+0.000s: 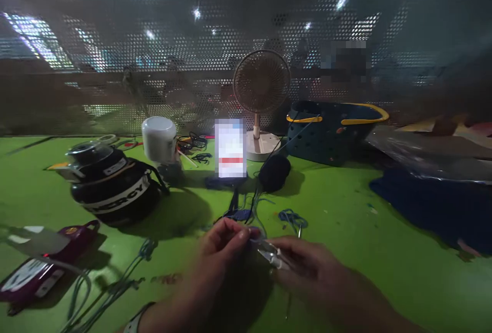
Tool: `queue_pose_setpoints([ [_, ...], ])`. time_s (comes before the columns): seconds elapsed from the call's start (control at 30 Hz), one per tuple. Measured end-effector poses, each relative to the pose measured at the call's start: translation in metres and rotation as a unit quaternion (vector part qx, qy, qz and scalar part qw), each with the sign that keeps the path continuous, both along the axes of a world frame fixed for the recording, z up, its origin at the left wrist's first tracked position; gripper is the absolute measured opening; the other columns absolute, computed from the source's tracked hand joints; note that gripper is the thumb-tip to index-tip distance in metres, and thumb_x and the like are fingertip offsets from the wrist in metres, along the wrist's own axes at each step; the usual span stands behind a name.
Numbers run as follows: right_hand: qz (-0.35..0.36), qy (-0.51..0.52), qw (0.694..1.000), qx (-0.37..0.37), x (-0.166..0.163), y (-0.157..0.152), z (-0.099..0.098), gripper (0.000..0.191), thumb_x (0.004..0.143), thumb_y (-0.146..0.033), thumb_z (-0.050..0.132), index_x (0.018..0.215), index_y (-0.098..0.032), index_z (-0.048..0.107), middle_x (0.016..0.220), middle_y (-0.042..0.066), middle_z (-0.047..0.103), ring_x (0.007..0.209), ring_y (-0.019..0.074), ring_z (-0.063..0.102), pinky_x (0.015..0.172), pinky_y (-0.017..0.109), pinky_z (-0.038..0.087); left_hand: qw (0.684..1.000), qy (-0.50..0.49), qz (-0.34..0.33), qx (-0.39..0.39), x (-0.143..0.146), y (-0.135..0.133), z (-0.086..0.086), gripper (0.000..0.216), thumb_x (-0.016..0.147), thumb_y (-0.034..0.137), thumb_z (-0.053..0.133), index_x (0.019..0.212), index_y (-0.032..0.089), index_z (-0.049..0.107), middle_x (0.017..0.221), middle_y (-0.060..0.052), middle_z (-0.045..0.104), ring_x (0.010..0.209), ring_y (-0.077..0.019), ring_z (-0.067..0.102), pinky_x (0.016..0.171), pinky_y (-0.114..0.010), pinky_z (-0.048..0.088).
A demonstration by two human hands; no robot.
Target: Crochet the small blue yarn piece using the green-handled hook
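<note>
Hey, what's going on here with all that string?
Someone is doing close-up work over a green table. The left hand pinches a small piece, too blurry to name. The right hand holds a small tool with white parts, its tip near that piece; I can't tell if they touch. A loose blue bundle of string lies just beyond the right hand, and a dark ball of yarn sits in front of the fan.
</note>
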State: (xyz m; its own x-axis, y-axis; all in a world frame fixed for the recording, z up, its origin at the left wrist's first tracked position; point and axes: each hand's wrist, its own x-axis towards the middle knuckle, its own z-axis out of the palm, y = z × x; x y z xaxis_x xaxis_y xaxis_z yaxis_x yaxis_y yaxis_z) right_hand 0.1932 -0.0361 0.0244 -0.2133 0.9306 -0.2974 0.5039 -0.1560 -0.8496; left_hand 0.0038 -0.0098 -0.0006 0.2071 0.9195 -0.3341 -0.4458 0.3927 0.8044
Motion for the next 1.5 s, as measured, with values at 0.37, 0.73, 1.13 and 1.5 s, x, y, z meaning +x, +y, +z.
queue_pose_setpoints([
  [0.37, 0.025, -0.062, 0.997, 0.03, -0.004, 0.009, -0.016, 0.035, 0.08, -0.043, 0.067, 0.112, -0.03, 0.07, 0.105, 0.003, 0.075, 0.089, 0.0231, 0.071, 0.081, 0.035, 0.055, 0.992, -0.112, 0.002, -0.051, -0.001, -0.001, -0.001, 0.024, 0.065, 0.024, 0.085, 0.069, 0.015, 0.063, 0.081, -0.007, 0.076, 0.077, -0.0179, 0.069, 0.077, -0.029, 0.05],
  [0.73, 0.05, -0.119, 0.985, 0.113, -0.002, 0.008, -0.016, 0.031, 0.086, -0.05, 0.058, 0.109, -0.033, 0.07, 0.097, 0.001, 0.076, 0.078, 0.0212, 0.071, 0.068, 0.031, 0.056, 0.992, -0.125, -0.024, -0.025, -0.002, -0.003, -0.008, 0.014, 0.075, 0.021, 0.078, 0.074, 0.016, 0.065, 0.081, -0.005, 0.075, 0.082, -0.0183, 0.07, 0.081, -0.031, 0.051],
  [1.13, 0.071, -0.16, 0.976, 0.131, -0.004, 0.006, -0.009, 0.035, 0.086, -0.05, 0.058, 0.116, -0.035, 0.069, 0.103, 0.003, 0.077, 0.085, 0.024, 0.072, 0.068, 0.031, 0.056, 0.991, -0.123, -0.053, -0.03, 0.0, -0.004, -0.01, 0.014, 0.075, 0.017, 0.077, 0.069, 0.015, 0.065, 0.079, -0.005, 0.075, 0.07, -0.0145, 0.066, 0.07, -0.026, 0.047],
  [1.5, 0.102, -0.145, 0.972, 0.156, -0.001, 0.004, -0.012, 0.034, 0.089, -0.048, 0.055, 0.118, -0.037, 0.068, 0.098, 0.002, 0.078, 0.08, 0.0213, 0.071, 0.065, 0.03, 0.056, 0.985, -0.15, -0.081, -0.034, 0.0, -0.004, -0.012, 0.009, 0.076, 0.014, 0.075, 0.07, 0.015, 0.068, 0.074, -0.005, 0.074, 0.068, -0.0152, 0.067, 0.07, -0.027, 0.048],
])
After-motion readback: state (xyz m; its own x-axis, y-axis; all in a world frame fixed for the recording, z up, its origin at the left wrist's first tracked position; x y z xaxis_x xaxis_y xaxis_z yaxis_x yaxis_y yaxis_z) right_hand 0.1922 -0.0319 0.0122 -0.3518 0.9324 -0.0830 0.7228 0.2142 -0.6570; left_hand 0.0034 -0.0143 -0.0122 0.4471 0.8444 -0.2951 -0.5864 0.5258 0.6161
